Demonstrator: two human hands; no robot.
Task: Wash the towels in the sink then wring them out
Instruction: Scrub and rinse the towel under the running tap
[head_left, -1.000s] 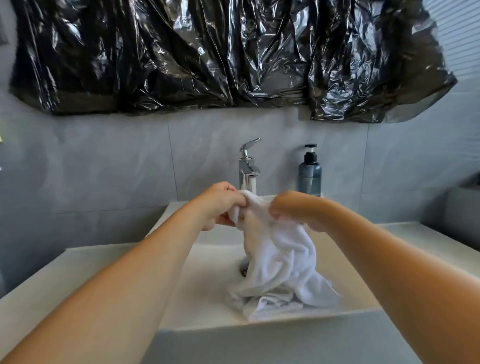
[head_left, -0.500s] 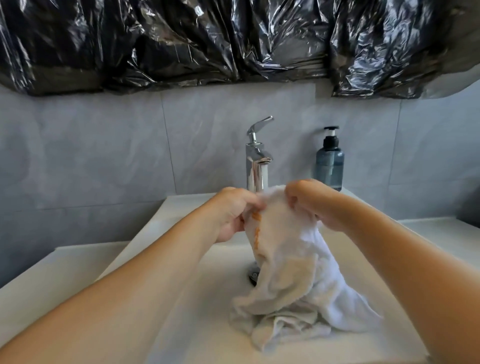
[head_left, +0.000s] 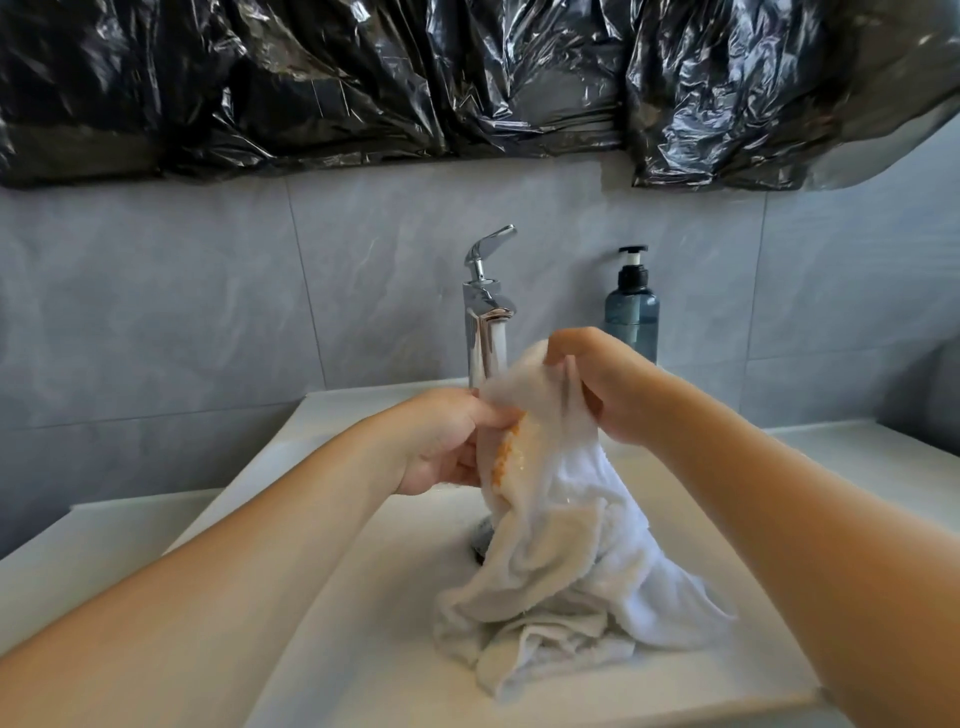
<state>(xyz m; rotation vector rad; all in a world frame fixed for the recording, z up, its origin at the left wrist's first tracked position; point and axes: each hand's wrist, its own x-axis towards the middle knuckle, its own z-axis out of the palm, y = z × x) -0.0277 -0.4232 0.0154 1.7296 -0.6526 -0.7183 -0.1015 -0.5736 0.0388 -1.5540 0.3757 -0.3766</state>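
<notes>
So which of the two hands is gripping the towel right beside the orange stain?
The left hand: its fingers pinch the towel just above the orange stain. The right hand grips the towel's top edge, higher and clear of it.

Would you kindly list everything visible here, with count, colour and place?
towel: one, white with an orange stain, held up over the sink, lower end bunched in the basin
sink: one, white, foreground
tap: one, chrome, behind the sink, water running
pump bottle: one, blue-grey with black pump, right of the tap
plastic sheet: one, black, on the upper wall
left hand: grips the towel's left edge
right hand: grips the towel's top
</notes>
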